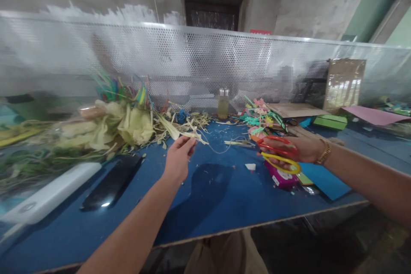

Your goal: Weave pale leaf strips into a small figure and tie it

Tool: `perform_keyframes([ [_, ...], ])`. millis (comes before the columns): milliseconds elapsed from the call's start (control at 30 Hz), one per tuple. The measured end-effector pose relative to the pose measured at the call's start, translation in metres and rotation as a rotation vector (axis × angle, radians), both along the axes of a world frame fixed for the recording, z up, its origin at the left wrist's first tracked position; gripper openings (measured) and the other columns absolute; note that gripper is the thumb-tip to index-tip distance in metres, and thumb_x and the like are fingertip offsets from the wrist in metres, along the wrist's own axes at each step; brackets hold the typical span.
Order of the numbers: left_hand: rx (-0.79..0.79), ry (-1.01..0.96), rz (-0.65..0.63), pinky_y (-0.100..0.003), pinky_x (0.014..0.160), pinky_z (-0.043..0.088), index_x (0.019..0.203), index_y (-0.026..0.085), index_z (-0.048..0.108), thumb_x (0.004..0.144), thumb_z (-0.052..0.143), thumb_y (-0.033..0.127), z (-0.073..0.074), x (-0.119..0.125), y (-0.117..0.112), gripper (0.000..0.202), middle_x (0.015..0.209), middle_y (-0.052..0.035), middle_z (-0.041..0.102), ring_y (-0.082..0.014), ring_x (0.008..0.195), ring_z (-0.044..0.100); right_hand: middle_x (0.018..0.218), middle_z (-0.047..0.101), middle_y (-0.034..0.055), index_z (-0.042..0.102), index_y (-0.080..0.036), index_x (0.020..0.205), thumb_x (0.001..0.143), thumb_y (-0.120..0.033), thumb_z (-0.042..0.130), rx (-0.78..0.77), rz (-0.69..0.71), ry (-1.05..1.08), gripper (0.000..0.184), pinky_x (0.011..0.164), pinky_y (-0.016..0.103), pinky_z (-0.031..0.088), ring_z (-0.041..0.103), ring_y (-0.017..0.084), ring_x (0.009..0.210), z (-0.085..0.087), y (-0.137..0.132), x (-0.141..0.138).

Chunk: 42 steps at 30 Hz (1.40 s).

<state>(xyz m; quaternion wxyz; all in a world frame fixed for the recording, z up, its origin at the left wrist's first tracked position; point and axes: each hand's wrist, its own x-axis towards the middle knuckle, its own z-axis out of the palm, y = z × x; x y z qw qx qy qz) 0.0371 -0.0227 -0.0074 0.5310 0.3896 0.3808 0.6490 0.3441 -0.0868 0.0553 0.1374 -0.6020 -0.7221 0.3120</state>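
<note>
Near the middle of the blue table, my left hand [180, 154] is closed in a pinch on a thin pale yellow-green strip [170, 126]. The strip runs up and left from my fingers, and a thin pale strand [213, 150] curls to their right. My right hand [306, 147] is closed around scissors with one red and one yellow handle loop [290, 170]; their blades are hard to make out. Below the scissors lies a purple packet [280, 176] with white print. Bundles of coloured strips [259, 117] lie just behind my right hand.
Pale leafy crumpled material [136, 126] is heaped on the left. A black phone [112, 184] and a white power strip [53, 192] lie before it. A capped bottle [222, 105] stands against the perforated metal panel [180, 64]. Blue paper [326, 180] lies right.
</note>
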Motion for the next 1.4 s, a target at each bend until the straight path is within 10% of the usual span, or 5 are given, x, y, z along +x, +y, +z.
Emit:
perform_keyframes([
  [333, -0.162, -0.167, -0.064, -0.016, 0.053, 0.044, 0.069, 0.018, 0.062, 0.055, 0.081, 0.020, 0.003, -0.006, 0.007, 0.023, 0.068, 0.0034, 0.060, -0.0082, 0.065, 0.060, 0.067, 0.062, 0.0039, 0.062, -0.015, 0.095, 0.089, -0.056, 0.043, -0.141, -0.118, 0.500, 0.045, 0.056, 0.031, 0.050, 0.056, 0.015, 0.054, 0.015, -0.027, -0.006],
  [500, -0.177, -0.149, -0.068, -0.015, 0.054, 0.045, 0.074, 0.018, 0.065, 0.057, 0.081, 0.022, 0.003, -0.007, 0.006, 0.023, 0.069, 0.0025, 0.061, -0.0080, 0.066, 0.060, 0.079, 0.066, 0.0078, 0.060, -0.018, 0.106, 0.095, -0.049, 0.030, 0.124, -0.224, 0.599, 0.045, 0.065, 0.034, 0.052, 0.063, 0.019, 0.072, 0.030, -0.042, -0.017],
  [700, -0.116, -0.025, -0.049, -0.017, 0.048, 0.039, 0.073, 0.015, 0.068, 0.049, 0.084, 0.024, 0.005, -0.003, -0.002, 0.030, 0.069, 0.0011, 0.062, -0.0088, 0.062, 0.057, 0.082, 0.062, 0.0048, 0.050, -0.023, 0.123, 0.090, -0.051, 0.043, 0.272, -0.114, 0.601, 0.044, 0.056, 0.030, 0.050, 0.058, 0.016, 0.063, -0.007, -0.064, -0.061],
  [933, -0.106, 0.013, -0.111, -0.017, 0.049, 0.038, 0.072, 0.016, 0.069, 0.052, 0.086, 0.031, 0.004, -0.001, -0.007, 0.031, 0.072, -0.0007, 0.063, -0.0086, 0.065, 0.057, 0.103, 0.065, 0.0079, 0.055, -0.028, 0.121, 0.079, -0.039, 0.065, 0.739, -0.182, 0.051, 0.045, 0.070, 0.034, 0.053, 0.062, 0.021, 0.081, -0.060, -0.067, -0.089],
  [1400, -0.115, 0.127, -0.179, -0.021, 0.050, 0.041, 0.068, 0.016, 0.068, 0.057, 0.084, 0.037, 0.008, 0.001, -0.015, 0.028, 0.066, -0.0028, 0.062, -0.0129, 0.065, 0.059, 0.101, 0.070, 0.0083, 0.060, -0.025, 0.123, 0.082, -0.031, 0.061, 0.866, -0.168, -0.203, 0.041, 0.077, 0.037, 0.054, 0.066, 0.023, 0.089, -0.070, -0.046, -0.097],
])
